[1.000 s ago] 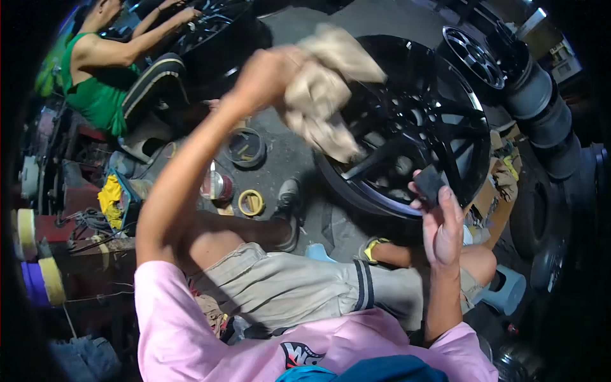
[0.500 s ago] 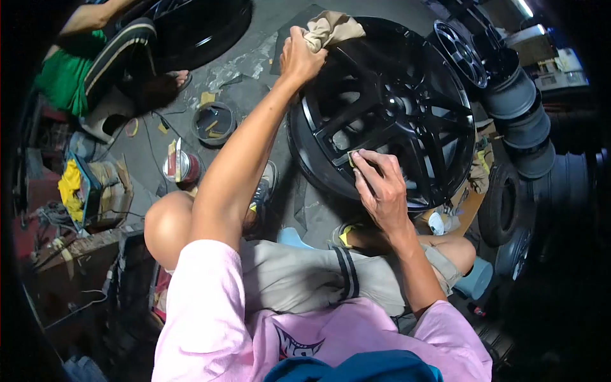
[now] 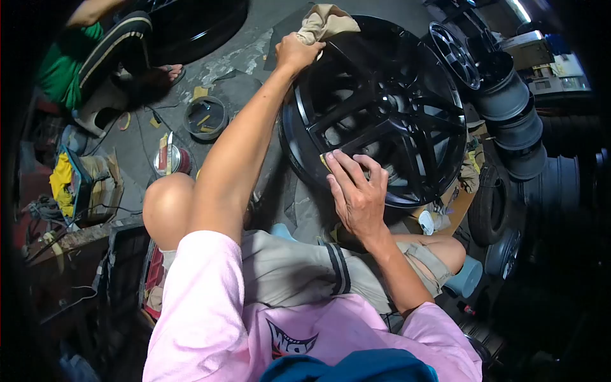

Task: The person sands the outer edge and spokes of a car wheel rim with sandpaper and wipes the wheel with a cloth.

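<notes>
A large black wheel rim [image 3: 388, 105] with several spokes lies tilted in front of my knees. My left hand [image 3: 298, 53] grips a beige cloth [image 3: 328, 22] at the rim's upper left edge. Lower down, my right hand [image 3: 358, 184] rests at the near left edge of the rim. Its fingertips press a small pad [image 3: 324, 162] with a yellowish edge against the rim; most of the pad is hidden under the fingers.
A co-worker in green [image 3: 63, 63] sits at the upper left by another dark wheel. A round tub [image 3: 205, 119] and a can [image 3: 172, 162] stand on the floor. Stacked rims [image 3: 506, 95] and a tire [image 3: 489, 207] are at the right.
The cloth has come down from the air to the rim's upper left edge, in my left hand. My right hand has moved left onto the rim's near edge with the pad.
</notes>
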A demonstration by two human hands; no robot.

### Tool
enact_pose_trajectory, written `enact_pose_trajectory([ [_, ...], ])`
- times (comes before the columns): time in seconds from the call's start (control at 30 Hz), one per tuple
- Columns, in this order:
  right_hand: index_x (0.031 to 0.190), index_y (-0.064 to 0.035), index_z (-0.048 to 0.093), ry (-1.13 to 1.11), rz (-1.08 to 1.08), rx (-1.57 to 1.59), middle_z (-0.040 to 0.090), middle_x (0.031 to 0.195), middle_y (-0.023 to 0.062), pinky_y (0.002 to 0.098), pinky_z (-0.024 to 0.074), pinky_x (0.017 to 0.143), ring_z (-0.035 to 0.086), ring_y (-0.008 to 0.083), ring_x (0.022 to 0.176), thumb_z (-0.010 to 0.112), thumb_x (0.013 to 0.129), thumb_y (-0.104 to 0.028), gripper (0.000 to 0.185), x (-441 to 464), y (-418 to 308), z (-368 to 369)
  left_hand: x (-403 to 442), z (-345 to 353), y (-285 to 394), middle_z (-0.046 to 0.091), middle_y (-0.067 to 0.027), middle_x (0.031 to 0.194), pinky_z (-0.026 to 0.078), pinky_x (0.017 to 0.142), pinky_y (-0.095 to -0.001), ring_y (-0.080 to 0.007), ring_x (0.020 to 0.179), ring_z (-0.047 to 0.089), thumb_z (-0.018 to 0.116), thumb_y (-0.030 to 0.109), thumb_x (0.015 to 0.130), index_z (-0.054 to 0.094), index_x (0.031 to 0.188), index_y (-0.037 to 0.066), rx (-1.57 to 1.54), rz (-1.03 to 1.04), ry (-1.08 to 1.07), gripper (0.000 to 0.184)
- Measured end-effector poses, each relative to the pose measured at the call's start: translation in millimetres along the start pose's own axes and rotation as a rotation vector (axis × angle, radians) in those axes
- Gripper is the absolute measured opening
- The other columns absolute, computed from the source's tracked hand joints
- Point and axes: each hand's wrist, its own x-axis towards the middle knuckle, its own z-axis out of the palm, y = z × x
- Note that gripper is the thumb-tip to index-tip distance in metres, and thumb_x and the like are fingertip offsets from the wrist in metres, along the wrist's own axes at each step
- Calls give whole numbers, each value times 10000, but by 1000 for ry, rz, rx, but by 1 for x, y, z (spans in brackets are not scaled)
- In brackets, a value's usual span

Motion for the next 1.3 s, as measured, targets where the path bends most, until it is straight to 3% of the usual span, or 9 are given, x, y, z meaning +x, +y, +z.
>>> enact_pose_trajectory([
  [0.17, 1367, -135, 754, 33, 105, -104, 705, 1379, -14, 427, 413, 1024, 577, 269, 1224, 765, 962, -204, 411, 3, 12, -1, 7, 6, -8, 777, -255, 1220, 561, 1047, -485, -435, 1195, 727, 901, 561, 781, 771, 1195, -13, 5, 32, -1, 719],
  [0.27, 1317, -124, 772, 3, -56, 6, 706, 1370, -11, 443, 414, 989, 579, 271, 1212, 771, 949, -191, 374, -1, 2, -1, 6, 7, -7, 775, -255, 1229, 558, 1052, -486, -437, 1199, 725, 899, 569, 788, 764, 1202, -20, -11, 25, -4, 733],
  [0.4, 1300, -105, 773, 41, 47, -85, 710, 1343, -4, 448, 427, 993, 585, 274, 1198, 782, 925, -182, 383, 7, 17, -3, 3, 0, -4, 771, -254, 1238, 560, 1049, -490, -439, 1210, 718, 903, 568, 783, 759, 1216, -11, 1, 27, -20, 737],
  [0.53, 1302, -103, 771, 29, -79, 44, 707, 1311, 2, 434, 436, 1001, 588, 257, 1181, 800, 887, -168, 421, 1, 4, -1, 5, 7, -7, 783, -241, 1212, 566, 1034, -496, -431, 1192, 728, 909, 554, 775, 777, 1194, 18, -30, 11, 0, 694],
  [0.63, 1301, -110, 762, 59, 34, -41, 705, 1306, -1, 447, 436, 981, 589, 263, 1174, 776, 900, -156, 403, 7, 21, -1, 4, 6, -10, 789, -233, 1198, 570, 1022, -493, -429, 1173, 735, 908, 543, 776, 783, 1192, 35, -44, 15, 12, 669],
  [0.77, 1266, -132, 786, 63, -75, 39, 718, 1309, -23, 438, 433, 984, 594, 250, 1176, 789, 892, -182, 377, -1, 5, 3, 4, 7, -8, 797, -231, 1167, 572, 1007, -490, -424, 1148, 746, 896, 543, 784, 788, 1176, 35, -61, 14, 19, 651],
  [0.97, 1295, -163, 792, 54, -15, 11, 726, 1355, -37, 426, 417, 1003, 595, 264, 1182, 803, 905, -189, 390, -3, 10, 0, 6, 8, -13, 797, -236, 1151, 574, 999, -492, -420, 1134, 751, 888, 542, 783, 786, 1157, 15, -71, 41, 20, 654],
  [1.17, 1308, -130, 784, 89, 11, -60, 726, 1341, -19, 431, 423, 1011, 594, 268, 1190, 809, 906, -198, 408, 2, 21, -3, 7, 7, -15, 789, -250, 1170, 572, 998, -498, -443, 1142, 742, 882, 553, 783, 785, 1167, 19, -64, 71, 33, 665],
  [1.3, 1299, -122, 782, 34, -68, 78, 710, 1349, 3, 433, 427, 987, 586, 274, 1198, 779, 928, -156, 373, -2, 9, 1, 5, 2, -9, 787, -250, 1183, 570, 1004, -499, -448, 1153, 736, 876, 556, 787, 780, 1181, 20, -14, 51, 20, 672],
])
